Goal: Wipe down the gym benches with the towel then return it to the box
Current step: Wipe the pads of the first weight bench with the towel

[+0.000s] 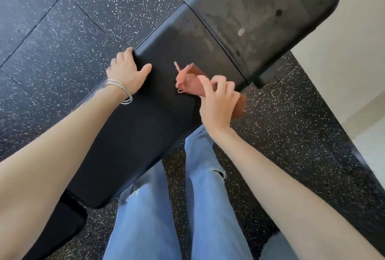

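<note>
A black padded gym bench [145, 126] runs diagonally from lower left to upper right, with a second pad section [260, 20] beyond a seam, streaked and dusty. My left hand [127, 72], wearing silver bangles, rests flat over the bench's far edge, fingers spread. My right hand [218, 101] pinches a small reddish-brown towel [189, 80] just above the near side of the bench pad; part of the towel hangs behind my palm. The box is not in view.
Black rubber floor tiles [62, 30] with white speckles surround the bench. A pale wall [354, 62] stands close on the right. My legs in blue jeans [158, 218] stand against the bench's near side. A dark bench base [68, 224] sits at lower left.
</note>
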